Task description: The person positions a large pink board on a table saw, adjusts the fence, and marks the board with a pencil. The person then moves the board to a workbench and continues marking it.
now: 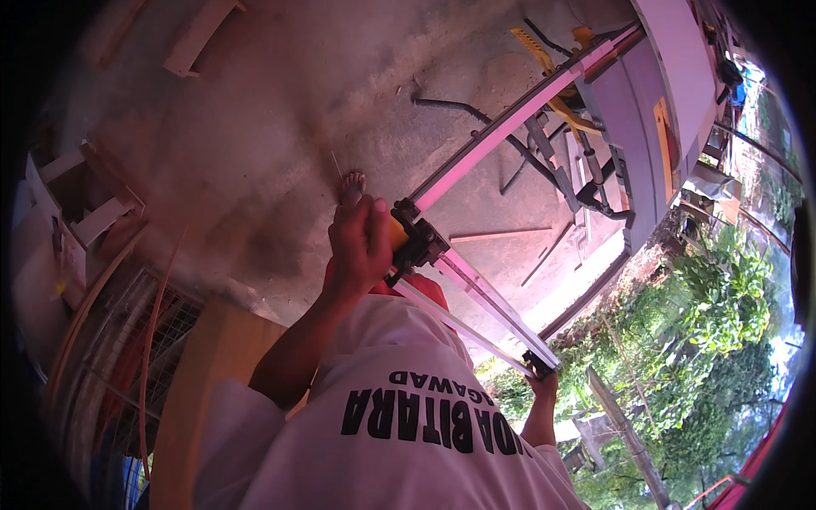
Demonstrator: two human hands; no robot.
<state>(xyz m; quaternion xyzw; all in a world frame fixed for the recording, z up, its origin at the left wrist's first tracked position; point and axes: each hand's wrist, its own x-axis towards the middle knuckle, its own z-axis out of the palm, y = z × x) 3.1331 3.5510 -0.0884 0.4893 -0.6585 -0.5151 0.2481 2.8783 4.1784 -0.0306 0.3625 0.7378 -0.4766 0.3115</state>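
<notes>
My left hand (359, 245) is closed on a yellow-and-black fitting (408, 234) where pale metal rails join, in front of my white shirt. One long rail (501, 129) runs from there toward the upper right, beside a grey machine (633, 136) like a table saw. Shorter parallel rails (480, 297) slope down to a black end fitting (537, 361), which my right hand (542, 387) grips, its fingers partly hidden. A bare foot (354, 183) shows on the floor just beyond my left hand.
Black tubular legs (455, 104) and yellow parts (531, 47) lie about the machine. Loose strips (501, 233) rest on the concrete floor (204, 119). Board offcuts (98, 221), a wire mesh (170, 357) and a wooden panel (221, 340) are at the left. Leafy plants (714, 314) border the right.
</notes>
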